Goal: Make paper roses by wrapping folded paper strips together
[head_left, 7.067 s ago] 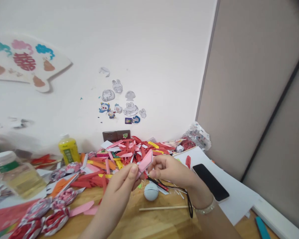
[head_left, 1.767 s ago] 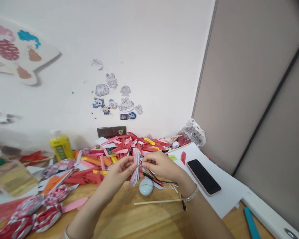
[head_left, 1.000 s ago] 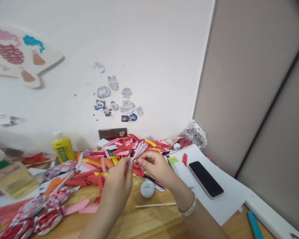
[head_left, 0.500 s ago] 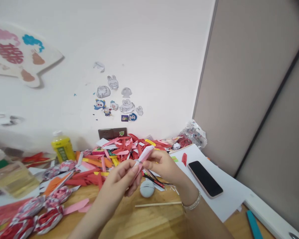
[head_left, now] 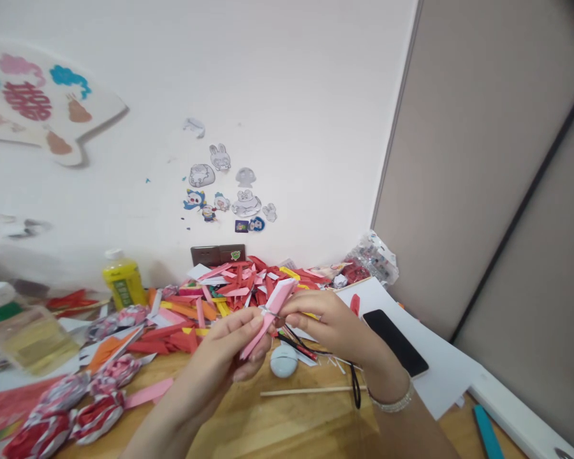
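My left hand [head_left: 234, 341] is closed around the lower part of a folded pink paper piece [head_left: 277, 298], its thumb lying on the front. The paper is long, narrow and tilted up to the right. A thin grey strand [head_left: 269, 311] crosses its middle. My right hand [head_left: 332, 322] is closed at the strand's right side, fingertips pinched together just beside the paper. Whether the strand is wire or thread I cannot tell. Beneath the hands, a rounded pale-blue case [head_left: 284, 361] and a thin wooden stick [head_left: 310, 391] lie on the wooden table [head_left: 268, 427].
A heap of folded red, pink and yellow papers [head_left: 249, 280] lies along the wall. Left are a yellow bottle [head_left: 123, 280], a clear jug [head_left: 38, 338] and red-white twisted bundles [head_left: 98, 414]. Right, a black phone [head_left: 396, 343] rests on white paper [head_left: 442, 382], near a teal strip [head_left: 488, 430].
My right hand has moved slightly right, off the paper to the strand's side. The pink paper has turned to show more of its front. A black loop now shows below my right wrist.
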Demonstrator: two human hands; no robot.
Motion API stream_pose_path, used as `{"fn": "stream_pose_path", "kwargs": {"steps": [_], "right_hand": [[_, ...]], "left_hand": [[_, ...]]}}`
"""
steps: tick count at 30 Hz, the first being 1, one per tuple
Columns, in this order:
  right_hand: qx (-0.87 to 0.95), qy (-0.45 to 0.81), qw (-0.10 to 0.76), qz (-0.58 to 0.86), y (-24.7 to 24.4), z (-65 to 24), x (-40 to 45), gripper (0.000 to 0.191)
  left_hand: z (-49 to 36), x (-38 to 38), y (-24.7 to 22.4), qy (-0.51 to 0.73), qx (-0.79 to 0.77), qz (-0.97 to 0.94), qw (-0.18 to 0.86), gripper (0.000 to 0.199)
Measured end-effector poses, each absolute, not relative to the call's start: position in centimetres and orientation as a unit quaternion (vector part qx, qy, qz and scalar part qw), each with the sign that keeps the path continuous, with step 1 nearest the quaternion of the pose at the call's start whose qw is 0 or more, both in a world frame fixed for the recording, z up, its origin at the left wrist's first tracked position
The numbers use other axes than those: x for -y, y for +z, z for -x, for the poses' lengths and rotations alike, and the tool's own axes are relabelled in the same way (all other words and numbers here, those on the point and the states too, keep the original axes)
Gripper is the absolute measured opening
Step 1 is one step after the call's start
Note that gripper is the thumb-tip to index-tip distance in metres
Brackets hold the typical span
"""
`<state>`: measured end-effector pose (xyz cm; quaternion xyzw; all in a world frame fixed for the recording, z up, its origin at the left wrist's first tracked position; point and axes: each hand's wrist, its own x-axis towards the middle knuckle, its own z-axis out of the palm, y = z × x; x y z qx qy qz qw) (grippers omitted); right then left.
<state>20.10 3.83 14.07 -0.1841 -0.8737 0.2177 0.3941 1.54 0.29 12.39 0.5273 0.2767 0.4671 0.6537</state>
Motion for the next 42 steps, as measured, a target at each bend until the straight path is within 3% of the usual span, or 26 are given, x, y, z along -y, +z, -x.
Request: {"fn": "stream_pose_path", "kwargs": {"steps": [8, 12, 18, 21, 28, 35, 38, 42], "right_hand": [[0.841, 0.276, 0.436, 0.162, 13.2, -19.8, -4.8, 0.028], [0.787, 0.384, 0.466, 0.123, 12.1, -18.6, -5.3, 0.04], [0.76, 0.459, 0.456, 0.064, 11.6, -17.4, -4.9, 0.031], [0.765, 0.424, 0.471, 0.112, 11.8, -17.4, -4.8, 0.031], [0.816, 0.16, 0.503, 0.236, 12.7, -17.0, -3.9, 0.02], [0.809, 0.096, 0.497, 0.299, 13.0, -17.3, -3.3, 0.019], [0.815, 0.092, 0.486, 0.302, 13.1, -17.3, -3.1, 0.018], [0.82, 0.115, 0.484, 0.282, 13.4, -17.6, -3.0, 0.022]], "left_hand": [[-1.8, 0.1, 12.3, 0.416, -0.229, -0.499, 0.724, 0.027], [-2.0, 0.1, 11.7, 0.385, -0.171, -0.467, 0.778, 0.025], [-2.2, -0.3, 10.7, 0.351, -0.099, -0.42, 0.831, 0.026], [-2.2, -0.7, 10.7, 0.392, -0.184, -0.476, 0.765, 0.028], [-3.1, -0.6, 11.4, 0.512, -0.415, -0.608, 0.442, 0.041], [-4.2, 0.2, 11.2, 0.512, -0.488, -0.671, 0.222, 0.025], [-4.1, 0.0, 11.1, 0.516, -0.491, -0.667, 0.217, 0.023], [-3.8, 0.0, 11.5, 0.524, -0.405, -0.615, 0.428, 0.031]]}}
